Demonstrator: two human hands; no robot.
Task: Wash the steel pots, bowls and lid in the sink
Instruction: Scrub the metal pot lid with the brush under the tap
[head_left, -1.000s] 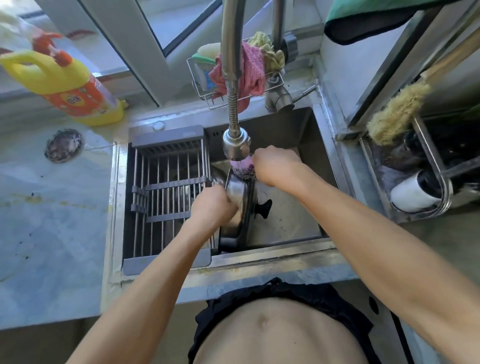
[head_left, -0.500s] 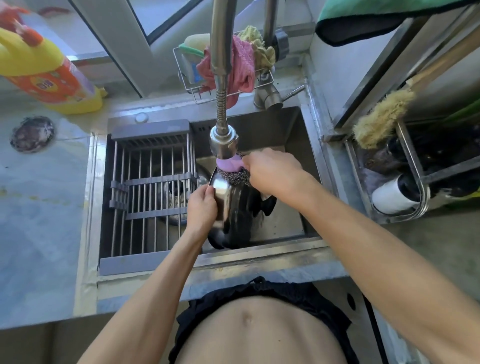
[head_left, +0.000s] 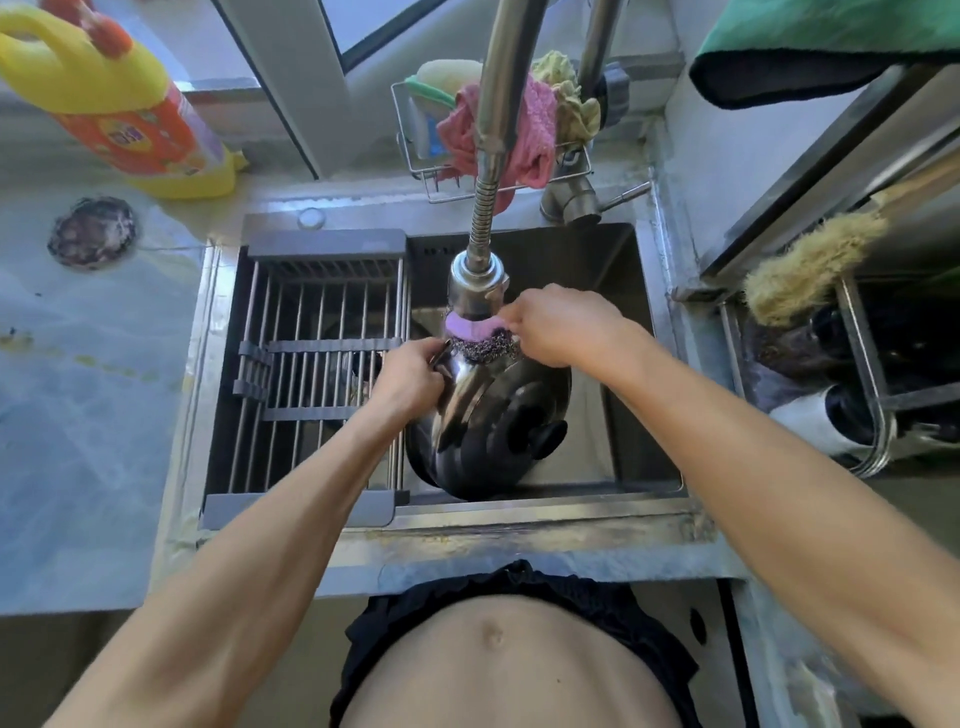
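A steel lid (head_left: 483, 421) with a black knob stands on edge in the sink (head_left: 628, 364), its top side facing me. My left hand (head_left: 408, 376) grips the lid's left rim. My right hand (head_left: 558, 325) holds a steel-wool scrubber with a purple handle (head_left: 485, 340) against the lid's upper edge, right under the faucet head (head_left: 475, 286). More steel ware shows dimly beneath the rack.
A grey drying rack (head_left: 317, 374) spans the sink's left half. A yellow detergent bottle (head_left: 119, 109) and a round scourer (head_left: 93, 231) sit on the counter at left. A wire caddy with cloths (head_left: 519, 130) hangs behind the faucet. A utensil rack with a brush (head_left: 810, 260) stands right.
The lid has turned so its knob side faces me more fully. My right hand and the scrubber stay at its upper edge; my left hand has shifted up along the rim.
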